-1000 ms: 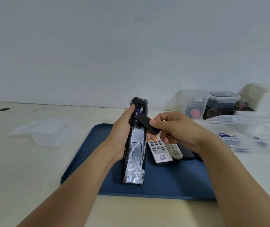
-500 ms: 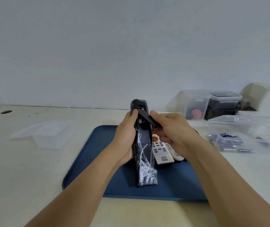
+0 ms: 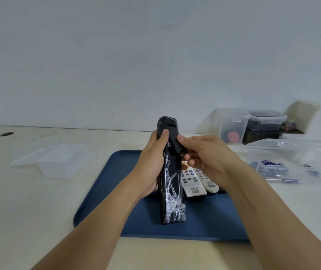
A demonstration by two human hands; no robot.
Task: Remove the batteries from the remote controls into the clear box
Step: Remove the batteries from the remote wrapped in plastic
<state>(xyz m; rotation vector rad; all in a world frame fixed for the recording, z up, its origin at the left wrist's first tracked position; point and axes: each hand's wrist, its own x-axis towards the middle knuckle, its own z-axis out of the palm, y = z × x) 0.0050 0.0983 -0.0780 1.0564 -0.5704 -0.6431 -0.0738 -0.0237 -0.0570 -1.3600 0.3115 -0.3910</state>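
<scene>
Right hand (image 3: 206, 158) has seemingly pressed the cover (image 3: 176, 144) onto the remote (image 3: 170, 172).

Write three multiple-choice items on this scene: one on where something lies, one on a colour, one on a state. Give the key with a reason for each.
1. Where do the two white remotes lie?
A. on the tray, right of the black remote
B. in the clear box
C. on the bare table, left of the tray

2. What colour is the tray?
A. red
B. dark blue
C. white

3. How is the black remote held?
A. flat on the table, untouched
B. upright, left hand gripping it, right hand pinching the battery cover
C. by the right hand alone

Key: 1 A, their keypads show on the tray beside the black remote; 2 B, its bare surface is dark blue; 3 B, the remote stands on end on the tray with both hands at its upper part.
</scene>
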